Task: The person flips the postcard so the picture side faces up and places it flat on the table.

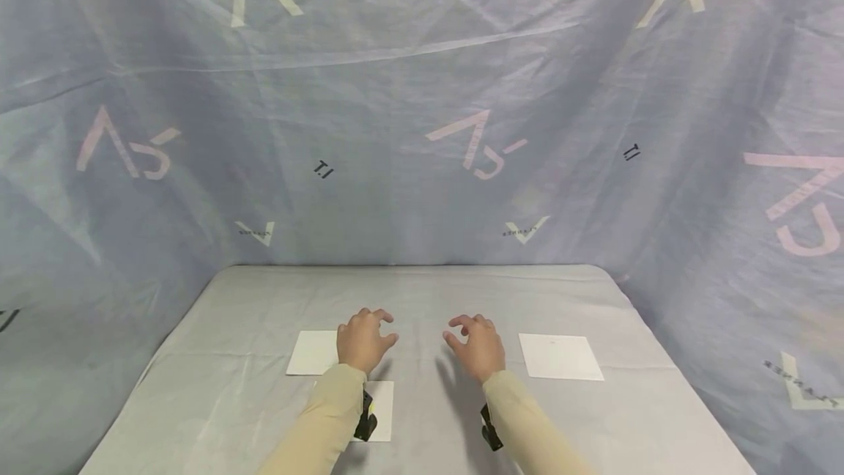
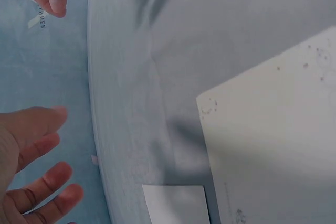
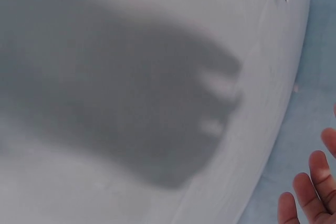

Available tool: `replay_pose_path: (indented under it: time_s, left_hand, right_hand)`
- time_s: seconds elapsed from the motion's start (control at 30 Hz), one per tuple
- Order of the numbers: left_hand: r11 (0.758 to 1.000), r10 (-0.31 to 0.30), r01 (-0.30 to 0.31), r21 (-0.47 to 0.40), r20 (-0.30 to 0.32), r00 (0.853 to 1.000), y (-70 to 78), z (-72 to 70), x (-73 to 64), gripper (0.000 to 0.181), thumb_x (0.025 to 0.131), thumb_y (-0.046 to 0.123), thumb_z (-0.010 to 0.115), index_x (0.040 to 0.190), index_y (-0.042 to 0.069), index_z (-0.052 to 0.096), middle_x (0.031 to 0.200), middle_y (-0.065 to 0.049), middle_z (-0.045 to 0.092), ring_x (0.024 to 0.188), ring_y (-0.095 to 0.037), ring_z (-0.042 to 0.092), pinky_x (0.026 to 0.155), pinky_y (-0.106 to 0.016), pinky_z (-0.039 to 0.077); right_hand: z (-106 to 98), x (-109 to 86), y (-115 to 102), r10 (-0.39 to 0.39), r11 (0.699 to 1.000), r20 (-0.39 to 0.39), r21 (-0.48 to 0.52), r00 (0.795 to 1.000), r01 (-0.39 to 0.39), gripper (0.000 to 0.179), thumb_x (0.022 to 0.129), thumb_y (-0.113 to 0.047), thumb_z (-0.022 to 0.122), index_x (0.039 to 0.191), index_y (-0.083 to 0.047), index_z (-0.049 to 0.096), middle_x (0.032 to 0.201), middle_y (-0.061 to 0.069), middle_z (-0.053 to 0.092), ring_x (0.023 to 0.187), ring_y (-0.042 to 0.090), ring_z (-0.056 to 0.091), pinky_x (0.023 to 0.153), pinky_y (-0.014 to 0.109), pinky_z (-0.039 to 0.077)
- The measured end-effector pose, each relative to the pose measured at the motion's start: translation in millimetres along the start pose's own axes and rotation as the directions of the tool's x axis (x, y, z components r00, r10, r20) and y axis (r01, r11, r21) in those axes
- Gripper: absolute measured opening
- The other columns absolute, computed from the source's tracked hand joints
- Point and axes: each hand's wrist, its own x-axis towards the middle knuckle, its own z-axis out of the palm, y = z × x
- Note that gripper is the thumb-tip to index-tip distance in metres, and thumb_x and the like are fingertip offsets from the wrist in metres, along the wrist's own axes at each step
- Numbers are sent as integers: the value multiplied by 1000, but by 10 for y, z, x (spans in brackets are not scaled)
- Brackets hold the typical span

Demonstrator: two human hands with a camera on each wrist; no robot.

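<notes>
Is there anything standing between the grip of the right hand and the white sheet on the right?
Nothing visible does: in the head view, only grey table cover shows between the grip of the right hand and the white sheet to its right.

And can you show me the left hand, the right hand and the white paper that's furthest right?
Left hand (image 1: pixel 363 341): head view, on the back of it.
Right hand (image 1: pixel 483 350): head view, on the back of it.
White paper (image 1: pixel 561 358): head view, on its middle.
</notes>
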Motion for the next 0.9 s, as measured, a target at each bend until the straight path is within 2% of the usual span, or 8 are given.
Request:
replay_pose_path:
  time_s: [0.47, 0.73, 0.9]
  left_hand:
    - [999, 30, -29, -29, 14, 999, 171, 120, 2, 30, 79, 25, 88, 104, 12, 77, 99, -13, 71, 89, -31, 69, 75, -49, 50]
    - [998, 53, -52, -42, 2, 999, 249, 232, 19, 29, 77, 23, 89, 102, 12, 77, 96, -12, 71, 85, -30, 69, 70, -45, 49]
    - [997, 51, -50, -60, 21, 998, 306, 297, 26, 29, 78, 24, 89, 102, 12, 77, 97, -11, 71, 86, -29, 68, 71, -44, 48]
  right_hand:
    - [-130, -5, 242, 37, 999, -11, -16, 999, -37, 23, 91, -24, 76, 108, -8, 75, 86, 6, 62, 84, 25, 57, 70, 41, 48]
    - [-217, -30, 380, 89, 995, -18, -33, 996, -90, 24, 91, -24, 76, 109, -8, 74, 88, 8, 63, 86, 27, 58, 69, 42, 49]
    - [-308, -64, 443, 125, 992, -9, -32, 992, -125, 25, 92, -24, 75, 110, -8, 74, 89, 8, 63, 88, 27, 58, 69, 42, 49]
